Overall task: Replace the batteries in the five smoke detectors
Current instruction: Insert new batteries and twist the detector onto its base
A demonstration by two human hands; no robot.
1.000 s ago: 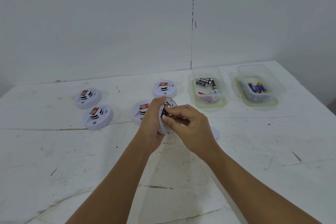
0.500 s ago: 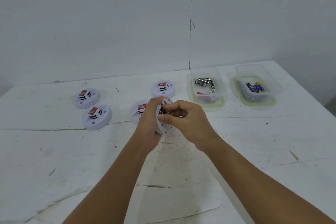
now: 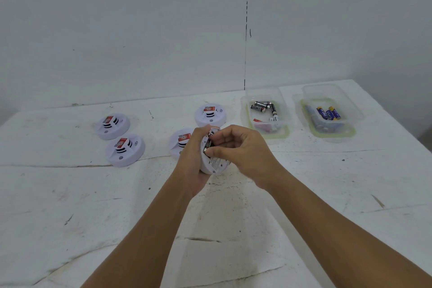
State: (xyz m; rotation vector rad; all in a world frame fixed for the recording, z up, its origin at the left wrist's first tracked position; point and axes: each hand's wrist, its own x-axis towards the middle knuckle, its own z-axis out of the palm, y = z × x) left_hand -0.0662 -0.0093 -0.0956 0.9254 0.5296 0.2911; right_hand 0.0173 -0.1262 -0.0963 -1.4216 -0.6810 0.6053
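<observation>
My left hand (image 3: 192,161) grips a white round smoke detector (image 3: 215,163) on edge above the table, its open back turned to the right. My right hand (image 3: 243,152) pinches a dark battery (image 3: 208,145) at the detector's battery slot, thumb and fingers curled over it. Several other white detectors with red labels lie face up: two at the left (image 3: 113,126) (image 3: 125,149), one behind my left hand (image 3: 181,141), one further back (image 3: 210,114).
A clear tray (image 3: 280,133) holding several black batteries sits back right. Beside it, another clear tray (image 3: 350,132) holds blue batteries. The white table (image 3: 70,206) is scuffed and cracked; a white wall stands behind it.
My right hand's fingers have shifted up along the detector's back and now pinch the battery at the slot. The detector is held slightly more on edge.
</observation>
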